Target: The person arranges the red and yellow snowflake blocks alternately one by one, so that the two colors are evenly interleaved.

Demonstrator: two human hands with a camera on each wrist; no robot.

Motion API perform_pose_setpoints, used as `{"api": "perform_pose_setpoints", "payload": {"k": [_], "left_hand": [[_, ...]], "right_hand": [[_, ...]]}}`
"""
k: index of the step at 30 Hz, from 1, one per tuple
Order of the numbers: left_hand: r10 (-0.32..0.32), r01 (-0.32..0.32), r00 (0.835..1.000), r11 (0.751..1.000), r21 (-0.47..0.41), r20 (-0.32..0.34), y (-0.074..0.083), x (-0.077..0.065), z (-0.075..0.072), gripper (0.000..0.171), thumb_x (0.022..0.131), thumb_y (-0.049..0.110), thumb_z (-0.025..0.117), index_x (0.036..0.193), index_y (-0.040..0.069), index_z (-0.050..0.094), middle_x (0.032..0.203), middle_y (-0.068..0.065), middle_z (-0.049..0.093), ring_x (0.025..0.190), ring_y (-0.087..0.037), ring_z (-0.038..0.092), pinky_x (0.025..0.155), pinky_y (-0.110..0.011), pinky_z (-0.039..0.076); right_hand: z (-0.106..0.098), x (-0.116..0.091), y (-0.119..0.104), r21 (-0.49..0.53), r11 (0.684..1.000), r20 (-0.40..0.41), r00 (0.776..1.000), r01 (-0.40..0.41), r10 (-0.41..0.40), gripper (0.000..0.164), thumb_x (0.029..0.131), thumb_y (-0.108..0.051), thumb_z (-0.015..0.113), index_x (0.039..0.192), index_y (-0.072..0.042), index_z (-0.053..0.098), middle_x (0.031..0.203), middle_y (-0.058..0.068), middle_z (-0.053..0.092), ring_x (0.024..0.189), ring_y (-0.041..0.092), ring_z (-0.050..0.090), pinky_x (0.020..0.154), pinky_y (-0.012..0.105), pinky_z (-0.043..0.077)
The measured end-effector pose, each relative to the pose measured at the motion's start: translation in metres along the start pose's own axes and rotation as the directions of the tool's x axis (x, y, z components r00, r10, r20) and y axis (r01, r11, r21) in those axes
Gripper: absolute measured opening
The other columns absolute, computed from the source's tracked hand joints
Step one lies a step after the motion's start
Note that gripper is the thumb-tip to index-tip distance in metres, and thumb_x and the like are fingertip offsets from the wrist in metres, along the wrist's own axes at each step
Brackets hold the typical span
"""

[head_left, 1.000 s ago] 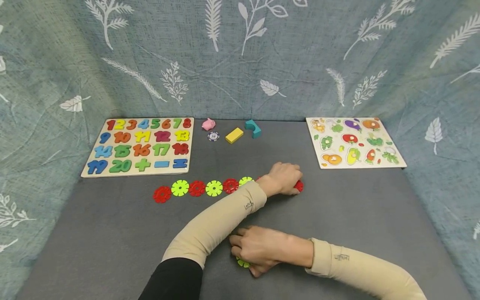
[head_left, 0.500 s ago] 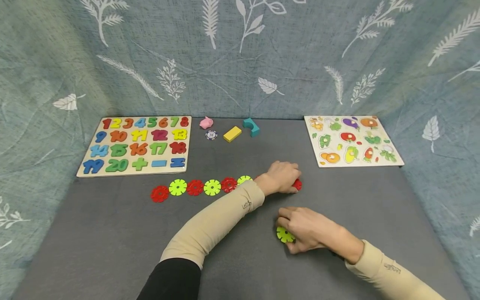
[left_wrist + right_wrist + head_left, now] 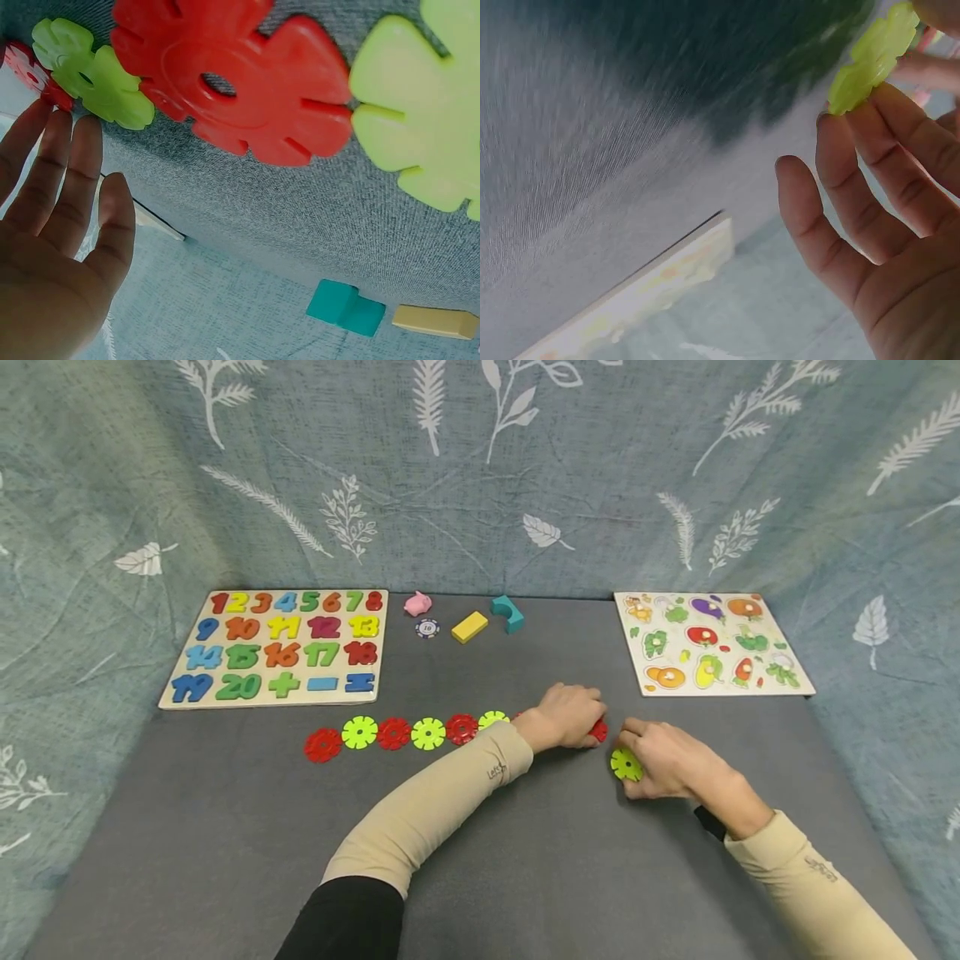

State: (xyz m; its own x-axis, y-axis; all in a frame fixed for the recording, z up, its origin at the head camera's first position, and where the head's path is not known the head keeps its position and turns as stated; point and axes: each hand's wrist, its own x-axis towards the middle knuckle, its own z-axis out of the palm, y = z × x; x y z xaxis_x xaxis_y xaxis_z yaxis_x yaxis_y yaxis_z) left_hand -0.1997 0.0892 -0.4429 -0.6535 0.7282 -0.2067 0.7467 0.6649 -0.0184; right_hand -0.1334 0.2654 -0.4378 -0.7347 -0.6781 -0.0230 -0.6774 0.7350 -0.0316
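A row of notched plastic interlocking discs, red and lime green by turns, lies on the grey table. A red interlocking disc [image 3: 325, 745] is at its left end. My left hand [image 3: 564, 717] is over the right part of the row, with fingertips and thumb at opposite edges of the right-end red disc [image 3: 599, 731]. In the left wrist view, those fingers reach to this red disc [image 3: 28, 69], beyond a green disc [image 3: 94, 79]. My right hand [image 3: 667, 762] pinches a lime-green disc [image 3: 626, 764] by its edge, right beside the row's end. Its raised edge shows in the right wrist view [image 3: 874, 56].
A number puzzle board [image 3: 273, 647] lies back left, a vegetable puzzle board [image 3: 712, 643] back right. Between them are a pink pig [image 3: 417, 603], a poker chip [image 3: 427, 627], a yellow block [image 3: 469, 627] and a teal arch block [image 3: 507, 614]. A leaf-patterned curtain [image 3: 480, 485] hangs behind.
My right hand has carried the green disc from the near middle of the table rightward and away from me, to the row's right end. My left hand has stayed at the end red disc.
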Motion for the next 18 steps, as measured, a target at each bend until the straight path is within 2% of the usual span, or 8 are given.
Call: {"api": "perform_pose_setpoints", "payload": {"k": [10, 18], "left_hand": [[0.004, -0.004, 1.0, 1.0, 0.019, 0.002, 0.005, -0.001, -0.001, 0.039, 0.089, 0.051, 0.062, 0.116, 0.024, 0.065, 0.111, 0.004, 0.059, 0.095, -0.014, 0.061, 0.081, -0.033, 0.05], [0.002, -0.002, 1.0, 1.0, 0.004, -0.01, 0.005, -0.001, 0.0, 0.038, 0.089, 0.051, 0.063, 0.115, 0.024, 0.066, 0.11, 0.005, 0.06, 0.095, -0.014, 0.061, 0.081, -0.033, 0.051]], "right_hand": [[0.006, 0.014, 0.029, 0.033, 0.993, 0.046, 0.993, -0.11, 0.108, 0.041, 0.064, -0.03, 0.079, 0.094, -0.004, 0.068, 0.08, 0.0, 0.055, 0.062, 0.008, 0.045, 0.057, 0.025, 0.04], [0.011, 0.021, 0.037, 0.068, 0.994, -0.012, 0.997, -0.081, 0.082, 0.038, 0.066, -0.029, 0.078, 0.094, -0.004, 0.069, 0.083, 0.001, 0.057, 0.063, 0.009, 0.048, 0.059, 0.026, 0.042]]}}
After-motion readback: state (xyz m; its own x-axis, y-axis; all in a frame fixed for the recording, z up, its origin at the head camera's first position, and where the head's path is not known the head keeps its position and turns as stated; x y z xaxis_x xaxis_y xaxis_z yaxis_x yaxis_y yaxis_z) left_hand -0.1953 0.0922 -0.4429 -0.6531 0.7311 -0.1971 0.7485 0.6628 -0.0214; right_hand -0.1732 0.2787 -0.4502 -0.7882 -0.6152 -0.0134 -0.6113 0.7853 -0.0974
